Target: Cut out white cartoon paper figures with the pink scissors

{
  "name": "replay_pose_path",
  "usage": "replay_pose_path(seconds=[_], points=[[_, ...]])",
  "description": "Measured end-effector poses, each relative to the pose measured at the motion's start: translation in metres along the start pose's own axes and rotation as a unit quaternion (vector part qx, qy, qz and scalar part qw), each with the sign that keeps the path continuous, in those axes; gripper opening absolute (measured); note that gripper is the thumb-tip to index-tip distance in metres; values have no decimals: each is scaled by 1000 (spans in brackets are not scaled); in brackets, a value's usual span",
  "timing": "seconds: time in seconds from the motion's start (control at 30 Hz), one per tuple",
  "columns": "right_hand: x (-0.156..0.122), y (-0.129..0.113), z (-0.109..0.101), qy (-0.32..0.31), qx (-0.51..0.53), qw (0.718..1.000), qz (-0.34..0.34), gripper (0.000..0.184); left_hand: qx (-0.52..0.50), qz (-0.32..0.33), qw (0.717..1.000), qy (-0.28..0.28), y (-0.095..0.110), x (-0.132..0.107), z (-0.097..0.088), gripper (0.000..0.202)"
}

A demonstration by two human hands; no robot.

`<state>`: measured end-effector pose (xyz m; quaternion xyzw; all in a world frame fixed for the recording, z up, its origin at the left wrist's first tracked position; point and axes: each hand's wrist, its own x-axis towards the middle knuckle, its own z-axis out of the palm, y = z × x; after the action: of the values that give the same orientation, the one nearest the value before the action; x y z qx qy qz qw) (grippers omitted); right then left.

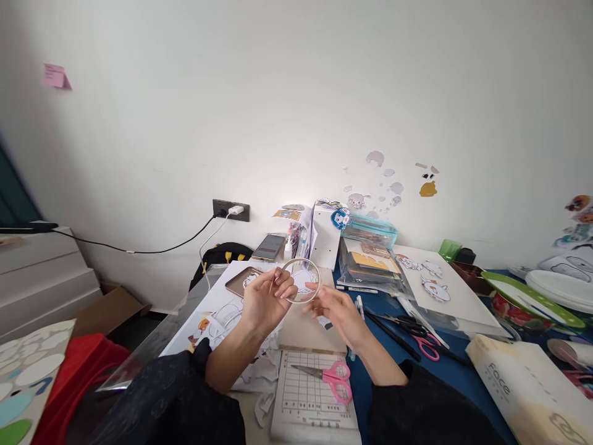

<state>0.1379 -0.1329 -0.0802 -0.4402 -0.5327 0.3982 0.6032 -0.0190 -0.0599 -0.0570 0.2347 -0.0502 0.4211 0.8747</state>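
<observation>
A thin, pale ring that looks like a narrow roll of tape (301, 260) is held up over the desk. My left hand (264, 304) grips its left side, fingers curled. My right hand (340, 314) has its fingers closed at the ring's lower right rim; exactly what the fingertips pinch is too small to make out. Through the ring shows a white paper cut-out (303, 280). Below my hands, pink-handled scissors (341, 382) lie on a gridded book (296, 408). Paper scraps (264, 371) lie beneath my left forearm.
A brown tray (235, 284) and a phone (269, 246) are behind my left hand. To the right lie a black pen-like stick (393, 334), more scissors (426, 346) and a tissue pack (519, 383). A white upright folder (324, 238) and a blue-edged pouch (370, 232) stand by the wall.
</observation>
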Motion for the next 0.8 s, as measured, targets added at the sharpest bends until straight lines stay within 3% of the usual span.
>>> replay_pose_path(seconds=[0.17, 0.43, 0.6, 0.8], points=[[-1, 3, 6, 71, 88, 993, -15, 22, 46, 1, 999, 12, -7, 0, 1, 15], [6, 7, -10, 189, 195, 962, -40, 21, 191, -44, 980, 32, -21, -4, 4, 17], [-1, -19, -28, 153, 242, 956, -72, 17, 248, -54, 967, 34, -25, -6, 4, 17], [-8, -29, -32, 31, 297, 954, -35, 13, 224, -67, 972, 32, -25, -5, 2, 16]])
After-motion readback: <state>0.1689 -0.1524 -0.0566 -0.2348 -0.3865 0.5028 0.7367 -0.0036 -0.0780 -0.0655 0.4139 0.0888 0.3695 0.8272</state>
